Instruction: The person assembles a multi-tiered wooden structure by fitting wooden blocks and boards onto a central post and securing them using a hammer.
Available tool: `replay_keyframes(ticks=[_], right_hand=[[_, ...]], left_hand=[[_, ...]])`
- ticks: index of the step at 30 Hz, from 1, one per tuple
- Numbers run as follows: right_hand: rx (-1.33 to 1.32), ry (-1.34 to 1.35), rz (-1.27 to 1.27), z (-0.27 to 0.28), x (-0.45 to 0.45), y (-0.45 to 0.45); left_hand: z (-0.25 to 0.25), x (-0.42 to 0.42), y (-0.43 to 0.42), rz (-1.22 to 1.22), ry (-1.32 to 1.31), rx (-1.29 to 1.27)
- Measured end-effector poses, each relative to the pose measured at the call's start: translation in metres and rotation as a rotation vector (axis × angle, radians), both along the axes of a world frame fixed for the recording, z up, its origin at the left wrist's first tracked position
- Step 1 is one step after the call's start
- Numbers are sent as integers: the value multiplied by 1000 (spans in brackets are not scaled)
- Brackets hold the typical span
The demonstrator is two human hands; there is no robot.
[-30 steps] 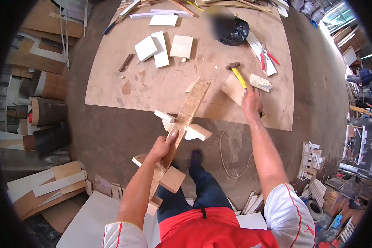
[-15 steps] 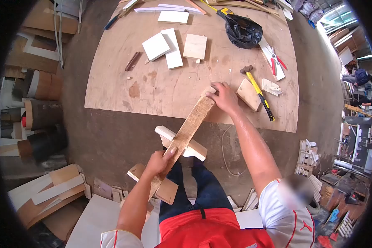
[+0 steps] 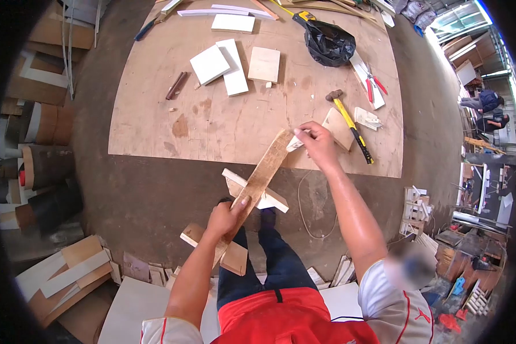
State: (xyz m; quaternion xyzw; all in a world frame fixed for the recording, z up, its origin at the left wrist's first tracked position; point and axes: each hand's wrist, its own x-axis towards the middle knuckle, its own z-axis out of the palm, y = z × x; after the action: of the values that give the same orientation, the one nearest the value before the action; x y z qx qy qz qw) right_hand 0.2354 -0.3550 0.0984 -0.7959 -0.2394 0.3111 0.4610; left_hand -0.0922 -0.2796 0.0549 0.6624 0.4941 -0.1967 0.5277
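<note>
Right hand [image 3: 319, 148]: pinched on a pale piece [image 3: 294, 144] at the plank's [image 3: 264, 174] far end, fixed or loose unclear; on the hammer [image 3: 350, 125] a second ago.
Left hand [image 3: 226, 219]: clamped round the plank, between crosspiece [image 3: 276, 200] and lower block [image 3: 234, 259], as before.
Plank: held slantwise, far tip over the surface [image 3: 149, 126].
Hammer: let go, lying against a board [image 3: 335, 128].
Upshot: both hands on wood, tool free.

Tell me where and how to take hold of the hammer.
Take the hammer by its black grip, probably from the table's near edge: the head lies at the far end, the handle slants toward that edge, and nothing covers the grip.
</note>
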Motion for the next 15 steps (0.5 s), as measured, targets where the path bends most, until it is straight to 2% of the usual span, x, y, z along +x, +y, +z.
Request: replay_keyframes(ticks=[2, 3, 6, 8, 12, 15], right_hand=[[-51, 92, 3, 14, -13, 9], [-45, -81, 91, 1, -12, 8], [-87, -248, 101, -26, -11, 11], [-53, -211, 88, -42, -7, 9], [-13, -17, 78, -33, -7, 7], [24, 29, 55, -36, -5, 5]], left_hand=[[-5, 5, -1, 21, 13, -28], [-8, 6, -2, 24, 15, -36], [-7, 9, -1, 16, 21, -31], [4, 13, 1, -10, 19, 6], [-15, 10, -4, 21, -23, 0], [-19, 12, -6, 29, -57, 34]])
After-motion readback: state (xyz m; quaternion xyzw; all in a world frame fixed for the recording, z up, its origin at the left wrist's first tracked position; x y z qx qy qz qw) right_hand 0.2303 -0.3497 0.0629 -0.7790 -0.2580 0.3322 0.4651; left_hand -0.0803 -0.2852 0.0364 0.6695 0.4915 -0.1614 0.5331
